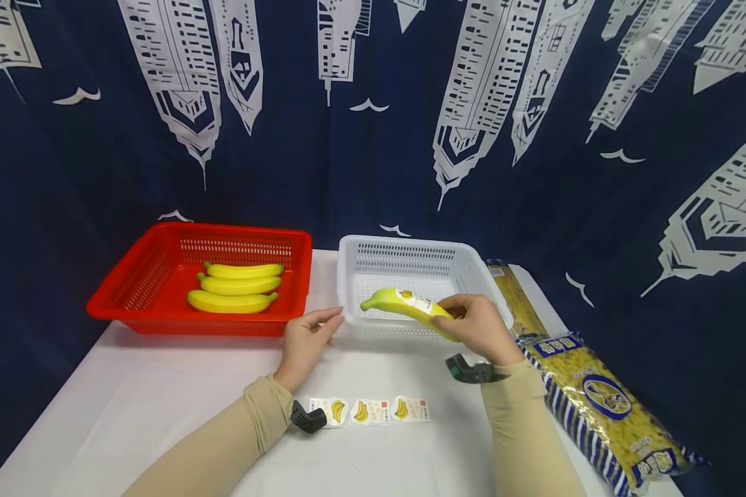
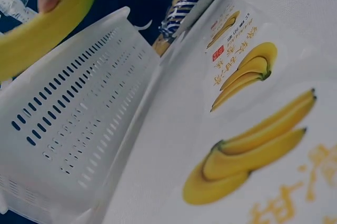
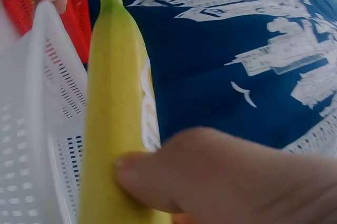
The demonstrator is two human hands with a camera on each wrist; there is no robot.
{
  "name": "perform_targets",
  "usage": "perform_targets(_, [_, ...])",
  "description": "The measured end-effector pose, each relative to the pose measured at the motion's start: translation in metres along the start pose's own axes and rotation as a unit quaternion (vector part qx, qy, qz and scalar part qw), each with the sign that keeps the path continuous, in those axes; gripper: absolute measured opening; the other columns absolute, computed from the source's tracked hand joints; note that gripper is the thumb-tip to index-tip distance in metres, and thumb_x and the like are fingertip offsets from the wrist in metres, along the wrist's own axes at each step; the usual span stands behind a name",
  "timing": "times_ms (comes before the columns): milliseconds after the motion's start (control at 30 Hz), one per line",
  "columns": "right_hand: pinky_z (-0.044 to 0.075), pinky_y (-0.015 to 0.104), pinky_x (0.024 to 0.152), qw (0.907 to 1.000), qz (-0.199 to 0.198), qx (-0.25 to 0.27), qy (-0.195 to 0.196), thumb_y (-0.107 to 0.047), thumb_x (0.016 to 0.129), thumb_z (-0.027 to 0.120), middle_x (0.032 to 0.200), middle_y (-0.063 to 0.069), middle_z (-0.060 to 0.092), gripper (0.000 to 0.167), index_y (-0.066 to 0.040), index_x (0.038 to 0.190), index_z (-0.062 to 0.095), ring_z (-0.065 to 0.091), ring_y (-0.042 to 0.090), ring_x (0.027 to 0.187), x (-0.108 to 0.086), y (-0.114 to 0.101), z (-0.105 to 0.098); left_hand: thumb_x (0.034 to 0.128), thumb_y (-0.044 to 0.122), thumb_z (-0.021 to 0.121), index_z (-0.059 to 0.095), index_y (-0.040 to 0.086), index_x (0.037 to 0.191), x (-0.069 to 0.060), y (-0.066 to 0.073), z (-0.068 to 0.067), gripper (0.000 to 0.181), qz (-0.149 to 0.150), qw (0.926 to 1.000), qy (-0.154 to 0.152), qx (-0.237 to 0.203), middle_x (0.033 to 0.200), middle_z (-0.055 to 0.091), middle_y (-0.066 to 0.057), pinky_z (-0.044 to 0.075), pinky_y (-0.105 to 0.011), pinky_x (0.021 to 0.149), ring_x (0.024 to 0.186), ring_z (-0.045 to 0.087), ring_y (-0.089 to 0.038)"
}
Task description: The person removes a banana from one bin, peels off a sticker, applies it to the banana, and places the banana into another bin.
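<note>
Nearest, a yellow banana (image 3: 115, 98) with a white sticker (image 1: 418, 301) picturing bananas is pinched by the right hand (image 1: 475, 328) above the white basket (image 1: 404, 241). The left hand (image 1: 307, 345) is at that basket's corner; whether it pinches the rim, I cannot tell. On the surface (image 1: 373, 459) lie three banana labels (image 1: 369, 412), one showing 甜滑; a striped bag's (image 1: 603, 407) lettering is illegible.

Navy cloth (image 1: 385, 166) fills the whole far side, left to right, soft vertical folds running down it! Across it hang white printed towers (image 1: 189, 103), every one upside down, spires aimed at the floor, little white bird shapes (image 1: 74, 97) scattered between. Below, the white tabletop (image 1: 161, 386) takes the near ground, left edge slanting inward toward the far side, soft light, faint shadows.
</note>
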State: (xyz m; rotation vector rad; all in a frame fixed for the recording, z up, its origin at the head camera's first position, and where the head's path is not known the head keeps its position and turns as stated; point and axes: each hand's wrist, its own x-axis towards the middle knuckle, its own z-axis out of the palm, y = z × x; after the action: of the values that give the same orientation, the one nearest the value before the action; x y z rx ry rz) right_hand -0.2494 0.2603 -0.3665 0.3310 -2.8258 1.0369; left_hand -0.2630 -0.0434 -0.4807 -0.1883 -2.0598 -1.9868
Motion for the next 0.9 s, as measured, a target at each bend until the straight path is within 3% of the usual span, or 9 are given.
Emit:
perform_targets(200, [0.049, 0.028, 0.063, 0.9983, -0.010, -0.056, 0.017, -0.021, 0.083, 0.077, 0.087, 0.008, 0.075, 0.024, -0.003, 0.099, 0.080, 0.062, 0.019, 0.074, 0.059, -0.006, -0.003, 0.0916, 0.023, 0.080, 0.080, 0.015, 0.114, 0.001, -0.001, -0.001, 0.023, 0.003, 1.0000, 0.002, 0.009, 0.085, 0.071, -0.027, 0.037, -0.022, 0.046, 0.060, 0.064, -0.016])
perform_targets(333, [0.038, 0.026, 0.053, 0.9926, -0.016, -0.120, -0.010, -0.018, 0.078, 0.074, 0.062, -0.002, 0.060, 0.011, -0.008, 0.073, 0.076, 0.048, 0.015, 0.057, 0.089, -0.006, 0.001, 0.0912, 0.024, 0.080, 0.081, 0.016, 0.113, 0.000, -0.002, 0.000, 0.023, 0.006, 0.9999, 0.005, 0.010, 0.080, 0.070, -0.027, 0.035, -0.022, 0.044, 0.058, 0.064, -0.016])
perform_targets(467, [0.032, 0.026, 0.049, 0.9853, -0.002, -0.165, -0.045, -0.017, 0.075, 0.073, 0.051, -0.006, 0.046, 0.019, -0.011, 0.058, 0.065, 0.039, 0.013, 0.051, 0.110, -0.006, 0.005, 0.0908, 0.024, 0.081, 0.081, 0.016, 0.113, -0.002, -0.002, 0.001, 0.024, 0.005, 0.9999, 0.007, 0.007, 0.076, 0.069, -0.027, 0.033, -0.022, 0.043, 0.056, 0.062, -0.015])
perform_targets(600, [0.039, 0.025, 0.053, 0.9825, 0.033, -0.171, -0.067, -0.018, 0.076, 0.076, 0.057, -0.005, 0.057, 0.014, -0.006, 0.069, 0.076, 0.048, 0.015, 0.057, 0.125, -0.002, 0.010, 0.0906, 0.024, 0.081, 0.081, 0.016, 0.114, -0.001, -0.003, 0.002, 0.024, 0.006, 0.9999, 0.008, 0.009, 0.076, 0.070, -0.026, 0.033, -0.022, 0.043, 0.055, 0.062, -0.014])
perform_targets(733, [0.044, 0.025, 0.060, 0.9805, 0.082, -0.158, -0.083, -0.022, 0.079, 0.078, 0.070, 0.000, 0.069, 0.023, -0.002, 0.088, 0.081, 0.057, 0.017, 0.067, 0.134, 0.005, 0.018, 0.0904, 0.021, 0.081, 0.081, 0.015, 0.112, -0.001, -0.002, 0.001, 0.023, 0.010, 0.9998, 0.015, 0.003, 0.077, 0.069, -0.027, 0.032, -0.021, 0.043, 0.054, 0.062, -0.015])
perform_targets(900, [0.045, 0.026, 0.059, 0.9769, 0.111, -0.158, -0.091, -0.019, 0.078, 0.079, 0.070, 0.003, 0.067, 0.021, 0.000, 0.086, 0.079, 0.057, 0.017, 0.067, 0.140, 0.014, 0.027, 0.0901, 0.020, 0.081, 0.081, 0.014, 0.111, 0.000, -0.002, 0.002, 0.022, 0.007, 0.9999, 0.008, -0.013, 0.082, 0.070, -0.029, 0.032, -0.021, 0.043, 0.056, 0.064, -0.016])
